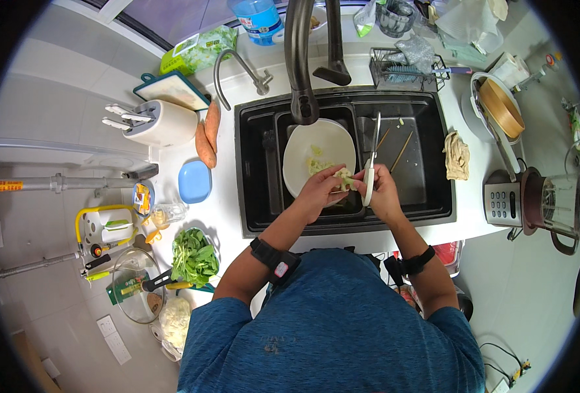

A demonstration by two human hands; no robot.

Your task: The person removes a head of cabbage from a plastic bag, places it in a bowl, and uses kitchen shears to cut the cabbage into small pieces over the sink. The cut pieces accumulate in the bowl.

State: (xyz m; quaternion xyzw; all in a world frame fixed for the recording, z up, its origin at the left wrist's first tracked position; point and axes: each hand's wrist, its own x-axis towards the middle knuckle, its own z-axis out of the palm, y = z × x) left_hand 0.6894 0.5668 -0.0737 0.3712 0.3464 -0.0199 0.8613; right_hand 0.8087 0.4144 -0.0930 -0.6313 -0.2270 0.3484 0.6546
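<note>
Above the near edge of a black double sink (445, 196), my left hand (319, 191) grips a pale cauliflower floret (343, 178). My right hand (384, 194) holds a pair of white-handled kitchen scissors (368, 179), blades pointing away from me. Its fingertips meet the floret's green stem. Below and beyond my left hand, a white bowl (309, 142) sits in the left part of the sink, with a few cauliflower pieces (318, 166) inside. Two thin wooden sticks (401, 151) and small scraps lie in the right basin. My fingers hide part of the floret and the handles.
A dark faucet (302, 64) overhangs the bowl. On the left counter are sweet potatoes (206, 137), a knife block (164, 123), a blue container (194, 182), leafy greens (195, 258) and a cauliflower head (174, 319). To the right are a crumpled cloth (457, 156) and a blender (531, 201).
</note>
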